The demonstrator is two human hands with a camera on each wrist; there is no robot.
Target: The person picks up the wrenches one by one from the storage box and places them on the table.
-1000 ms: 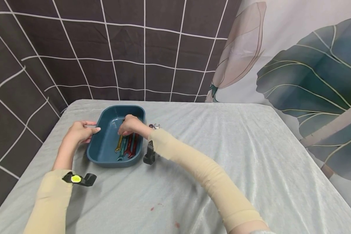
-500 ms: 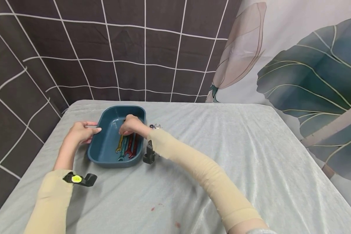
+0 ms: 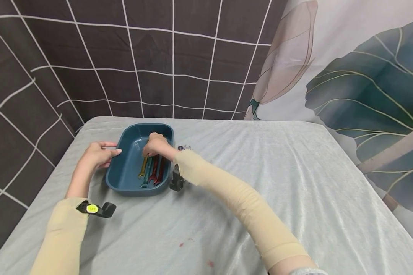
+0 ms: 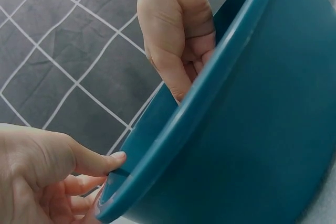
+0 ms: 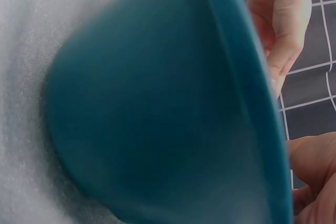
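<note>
My left hand (image 3: 98, 154) pinches the left rim of a blue tub (image 3: 124, 172). In the left wrist view its thumb (image 4: 113, 162) lies over the rim, with the fingers outside. My right hand (image 3: 155, 145) reaches down inside the tub, fingers curled at the upper end of a gold wrench (image 3: 143, 168), and appears to grip it. The fingers cover that end. Beside it on the tub's floor lie a green wrench (image 3: 146, 175), a red wrench (image 3: 153, 173) and a darker red one (image 3: 161, 172). The right wrist view is mostly filled by the tub's outer wall (image 5: 147, 108).
Just right of the tub, a silver wrench end (image 3: 187, 147) and a small dark ring (image 3: 180, 148) show on the grey cloth (image 3: 247, 160), partly hidden by the right forearm. A dark gridded curtain (image 3: 189, 68) hangs behind the table.
The whole head view has shifted slightly, so everything sits a little further right. Both hands, the tub and the wrenches keep nearly the same places relative to each other.
</note>
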